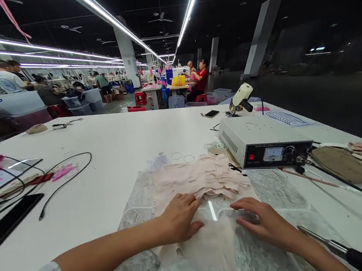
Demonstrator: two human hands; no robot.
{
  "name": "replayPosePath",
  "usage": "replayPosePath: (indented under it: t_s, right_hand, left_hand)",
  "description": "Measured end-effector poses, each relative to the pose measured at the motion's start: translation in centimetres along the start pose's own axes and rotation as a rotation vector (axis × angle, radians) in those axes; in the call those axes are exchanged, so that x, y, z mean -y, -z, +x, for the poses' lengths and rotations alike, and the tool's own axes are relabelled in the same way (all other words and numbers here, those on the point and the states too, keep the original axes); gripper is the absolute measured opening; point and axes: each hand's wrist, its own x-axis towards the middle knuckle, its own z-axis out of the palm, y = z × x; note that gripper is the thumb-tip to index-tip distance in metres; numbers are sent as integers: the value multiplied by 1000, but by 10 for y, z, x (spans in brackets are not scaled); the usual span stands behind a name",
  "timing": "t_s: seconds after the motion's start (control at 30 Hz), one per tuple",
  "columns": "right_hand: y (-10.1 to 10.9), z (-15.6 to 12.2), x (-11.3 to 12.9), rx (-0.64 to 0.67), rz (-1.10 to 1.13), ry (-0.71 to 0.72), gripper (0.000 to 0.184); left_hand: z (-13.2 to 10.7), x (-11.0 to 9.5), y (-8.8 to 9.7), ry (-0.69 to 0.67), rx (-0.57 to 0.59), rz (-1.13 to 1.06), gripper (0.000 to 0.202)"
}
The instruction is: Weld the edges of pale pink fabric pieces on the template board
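Fingers (186,198) of the left hand (179,219) noted as laid flat and close together, thumb spread away from them. Fingers of the right hand (269,220) noted as curved, index and thumb parted; I cannot tell whether they bear on anything beneath.

Nearest item: a pale pink cloth piece (212,249), running from the gap between the hands toward six o'clock. From the left fingers it lies at five to six o'clock; from the right, at eight to nine. The left hand is nearer and overlaps its far part. I cannot confirm its long axis, as hand and wrist cover part of it.

At four o'clock, a metal-tipped tool with a black handle (337,247) lies beside the right forearm.

Beneath the cloth: a glossy grey-patterned board (276,187).

At twelve o'clock, just beyond the left fingertips, I record a ruffled pile of pale pink cloth (196,175), long axis roughly nine to three o'clock.

At one to two o'clock, farther across the worktop (127,136): a control box with a dial (265,142).
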Motion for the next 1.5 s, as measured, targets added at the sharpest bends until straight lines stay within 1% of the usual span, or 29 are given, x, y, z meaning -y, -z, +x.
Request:
replayPosePath:
  t_s: [0.07,0.13,0.2,0.27,0.3,0.33,0.37,0.47,0.53,0.6,0.63,0.67,0.7,0.73,0.83,0.87,0.9,0.93,0.97,1.03,1.07,1.1,1.13,1.17,1.27,1.33,1.43,1.5]
  right_hand:
    - [-6,-1,5,-12,-19,-23,27]
    - [-13,3,11,-31,-35,-10,14]
    - [-15,9,16,-44,-24,18,11]
    - [-10,18,18,-68,9,52,12]
    - [-4,25,18,-93,30,67,13]
    - [3,35,18,-126,49,79,15]
    - [11,47,17,-167,65,89,18]
    - [37,96,16,-324,86,119,20]
    - [52,129,16,-442,70,145,20]
    - [61,152,13,-558,24,187,21]
    - [62,158,11,-591,-7,214,20]
    - [60,160,6,-602,-39,240,20]
    - [57,159,0,-594,-71,262,20]
    - [52,154,-7,-569,-103,278,20]
    - [33,128,-29,-448,-191,280,21]
    - [28,118,-34,-409,-216,275,22]
    - [23,109,-38,-371,-240,269,23]
    - [19,100,-40,-334,-265,264,27]
    - [15,94,-40,-297,-289,260,37]
    - [9,87,-36,-225,-339,255,68]
    - [6,86,-34,-195,-364,251,79]
    - [3,88,-31,-175,-386,242,86]
    - [1,90,-30,-166,-406,229,87]
    - [-1,93,-28,-165,-424,213,85]
    - [-3,105,-26,-175,-464,170,73]
    - [-2,112,-25,-177,-481,157,73]
    - [1,122,-21,-171,-492,141,72]
    - [6,130,-18,-150,-484,136,65]
  left_hand:
    - [-14,-3,-10,93,73,-18,30]
    - [-22,-2,-17,137,77,-57,14]
    - [-24,2,-15,139,58,-182,11]
    - [-22,10,-4,157,86,-403,4]
    - [-18,15,4,178,104,-511,5]
    - [-14,22,13,202,121,-595,11]
    - [-7,30,24,218,114,-625,17]
    - [21,62,58,239,9,-594,22]
    - [42,83,79,264,-129,-514,24]
    - [59,96,91,285,-282,-401,28]
    - [65,100,92,287,-340,-340,30]
    - [68,102,89,279,-372,-285,31]
    - [70,101,82,260,-374,-236,32]
    - [69,100,72,232,-344,-198,30]
    - [60,90,36,125,-181,-126,20]
    - [56,85,26,102,-151,-112,19]
    - [54,81,19,86,-134,-101,23]
    - [52,75,14,73,-128,-96,36]
    - [52,70,11,68,-117,-90,55]
    - [56,58,9,74,-45,-59,94]
    - [60,53,8,86,2,-28,106]
    - [65,49,6,104,41,8,112]
    - [69,45,4,126,64,45,112]
    - [74,43,2,147,68,76,109]
    - [87,41,-3,189,38,123,98]
    - [93,41,-3,206,41,146,95]
    - [100,42,5,227,64,166,84]
    - [105,45,15,231,98,158,71]
